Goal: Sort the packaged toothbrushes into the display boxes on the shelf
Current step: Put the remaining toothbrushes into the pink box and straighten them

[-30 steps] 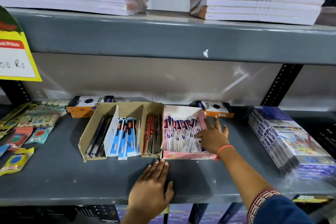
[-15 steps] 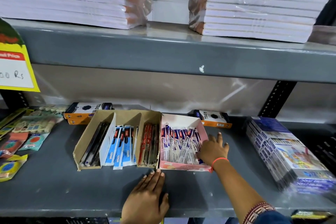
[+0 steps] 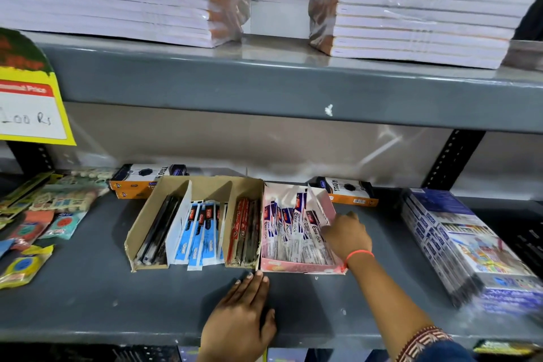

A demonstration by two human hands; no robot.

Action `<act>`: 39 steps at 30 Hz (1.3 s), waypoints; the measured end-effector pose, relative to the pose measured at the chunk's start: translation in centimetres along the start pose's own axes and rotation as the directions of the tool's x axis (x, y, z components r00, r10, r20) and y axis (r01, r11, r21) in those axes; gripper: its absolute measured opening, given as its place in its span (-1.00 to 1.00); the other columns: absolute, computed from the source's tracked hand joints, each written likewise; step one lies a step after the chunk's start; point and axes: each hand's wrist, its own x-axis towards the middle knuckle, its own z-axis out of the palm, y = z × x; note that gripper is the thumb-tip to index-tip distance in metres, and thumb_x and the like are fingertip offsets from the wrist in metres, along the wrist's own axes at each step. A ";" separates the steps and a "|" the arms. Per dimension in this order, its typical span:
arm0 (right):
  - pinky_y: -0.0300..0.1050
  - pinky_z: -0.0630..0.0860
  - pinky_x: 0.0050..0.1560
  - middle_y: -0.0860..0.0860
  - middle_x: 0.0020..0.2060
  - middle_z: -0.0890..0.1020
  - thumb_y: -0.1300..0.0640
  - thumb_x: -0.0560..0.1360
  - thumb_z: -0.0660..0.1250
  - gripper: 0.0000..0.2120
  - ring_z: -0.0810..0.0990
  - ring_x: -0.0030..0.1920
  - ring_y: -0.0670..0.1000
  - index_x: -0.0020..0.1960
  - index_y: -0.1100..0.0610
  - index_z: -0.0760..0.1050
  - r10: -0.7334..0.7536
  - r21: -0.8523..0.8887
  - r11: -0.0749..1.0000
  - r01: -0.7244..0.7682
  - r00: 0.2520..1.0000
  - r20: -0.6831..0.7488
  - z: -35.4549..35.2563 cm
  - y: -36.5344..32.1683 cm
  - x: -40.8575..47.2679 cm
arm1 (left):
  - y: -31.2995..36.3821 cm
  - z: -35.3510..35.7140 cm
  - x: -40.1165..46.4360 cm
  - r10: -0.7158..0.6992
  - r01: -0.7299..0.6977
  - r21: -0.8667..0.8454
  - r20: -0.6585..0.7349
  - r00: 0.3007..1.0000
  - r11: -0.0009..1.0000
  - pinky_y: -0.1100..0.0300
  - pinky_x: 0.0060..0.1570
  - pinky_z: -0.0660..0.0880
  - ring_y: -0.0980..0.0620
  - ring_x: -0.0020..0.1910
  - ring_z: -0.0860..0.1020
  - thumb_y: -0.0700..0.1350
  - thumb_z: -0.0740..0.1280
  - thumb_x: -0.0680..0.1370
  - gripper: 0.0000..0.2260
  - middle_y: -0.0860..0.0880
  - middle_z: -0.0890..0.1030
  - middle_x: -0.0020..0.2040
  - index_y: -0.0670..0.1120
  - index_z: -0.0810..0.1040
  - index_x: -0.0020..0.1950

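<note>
Grey shop shelf [image 3: 88, 297]: left hand [image 3: 239, 320] flat, fingers together, tips by the cardboard box [image 3: 138, 232]; right hand [image 3: 346, 233], fingers curled, tidies packaged toothbrushes [image 3: 293, 232] in the pink display box [image 3: 296, 267] — squaring the packs likely next.

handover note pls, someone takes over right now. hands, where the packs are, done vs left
Left hand: flat on the grey shelf, fingertips at the front of the boxes, holding nothing.
Right hand: in the right side of the pink box, on the white-and-blue packs; grip unclear.
Cardboard box: black packs left, blue packs middle, red packs right.
Done: all visible packs sit in compartments.
Left: straighten the pink box's packs; the blue ones overhang the front.
</note>
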 end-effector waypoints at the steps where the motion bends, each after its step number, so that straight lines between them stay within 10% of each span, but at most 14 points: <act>1: 0.01 0.48 0.08 0.20 0.11 0.51 0.17 0.44 0.18 -0.68 0.51 0.13 0.25 0.13 0.27 0.49 -0.005 0.023 1.000 0.006 1.000 -0.022 -0.4 -0.1 0.1 | 0.1 -0.1 0.0 -0.005 0.005 0.001 0.011 1.000 1.000 0.23 0.08 0.44 0.00 -0.02 0.65 0.08 0.15 0.33 -0.55 -0.07 0.68 0.01 -0.12 0.68 0.00; 6: -0.06 0.46 -0.07 0.21 0.07 0.63 0.18 0.47 0.16 -0.73 0.60 0.07 0.26 0.12 0.21 0.49 -0.084 -0.062 0.995 0.077 0.988 -0.128 -2.3 0.0 1.2 | 0.1 -0.4 -0.1 -0.048 0.047 0.037 0.046 0.998 0.998 0.34 0.35 -0.06 -0.01 0.01 0.64 0.08 0.19 0.34 -0.56 -0.06 0.67 0.04 -0.12 0.66 0.03; 13: -0.06 0.52 -0.05 0.18 0.02 0.66 0.23 0.46 0.19 -0.73 0.61 0.06 0.20 0.12 0.14 0.51 -0.315 -0.161 0.943 0.293 0.939 -0.136 -3.3 0.9 2.8 | -0.1 -0.2 -0.2 -0.026 0.024 0.046 0.043 0.999 0.999 0.38 0.34 -0.23 0.02 0.00 0.64 0.08 0.42 0.19 -0.54 -0.04 0.68 0.03 -0.10 0.67 0.02; 17: 0.00 0.24 0.41 0.03 0.27 0.57 0.31 0.43 0.21 -0.69 0.36 0.39 0.12 -0.06 0.05 0.68 -0.416 -0.116 0.908 0.403 0.902 -0.114 -3.0 1.0 4.1 | -0.3 0.3 0.0 -0.010 0.010 0.050 0.003 1.000 0.999 0.36 0.34 -0.09 0.02 -0.02 0.64 0.08 0.35 0.21 -0.55 -0.04 0.68 0.01 -0.11 0.67 0.00; 20: -0.15 0.14 0.48 0.07 0.41 0.42 0.44 0.43 0.19 -0.64 0.29 0.45 0.10 -0.10 0.14 0.71 -0.470 0.006 0.882 0.470 0.882 -0.044 -2.4 0.5 4.6 | -0.4 0.7 0.1 0.023 -0.023 0.052 0.004 1.000 0.998 0.34 0.13 0.40 0.05 -0.03 0.65 0.10 0.30 0.25 -0.56 -0.03 0.68 0.01 -0.10 0.68 -0.01; 24: -0.57 0.27 0.13 0.12 0.19 0.62 0.52 0.42 0.12 -0.60 0.54 0.17 0.00 -0.21 0.23 0.68 -0.410 0.237 0.893 0.382 0.908 0.080 -1.4 -1.1 4.5 | -0.6 0.8 0.1 0.047 -0.048 0.047 0.015 0.999 0.998 0.16 -0.14 0.58 0.05 -0.04 0.65 0.09 0.50 0.12 -0.50 -0.04 0.68 0.01 -0.10 0.68 -0.01; 28: -0.33 0.44 0.16 0.09 0.09 0.69 0.48 0.44 0.07 -0.55 0.61 0.07 -0.02 -0.05 0.19 0.69 -0.365 0.226 0.920 0.320 0.910 0.197 -0.2 -1.6 5.0 | -0.6 0.7 0.2 0.058 -0.058 0.055 0.010 0.998 0.997 0.18 -0.12 0.57 0.06 -0.04 0.65 0.10 0.43 0.15 -0.52 -0.02 0.68 0.02 -0.08 0.68 0.00; 34: -0.43 0.35 -0.59 0.12 -0.44 0.54 0.24 0.48 0.27 -0.78 0.46 -0.59 -0.12 -0.10 0.41 0.58 -0.261 0.256 0.949 0.186 0.917 0.300 0.3 -2.5 6.7 | -0.6 0.7 0.2 0.059 -0.060 0.065 0.015 0.998 0.996 0.16 -0.10 0.58 0.05 -0.01 0.64 0.10 0.37 0.19 -0.53 -0.03 0.68 0.04 -0.09 0.67 0.02; 39: -0.30 0.35 -0.60 0.16 0.01 0.54 0.47 0.46 0.09 -0.64 0.44 -0.47 -0.03 -0.15 0.12 0.56 -0.278 0.188 0.955 0.229 0.915 0.294 1.0 -2.8 7.4 | -0.6 0.6 0.2 0.052 -0.053 0.077 0.013 0.999 0.996 0.17 -0.07 0.57 0.06 0.01 0.63 0.11 0.36 0.20 -0.52 -0.02 0.67 0.05 -0.08 0.66 0.04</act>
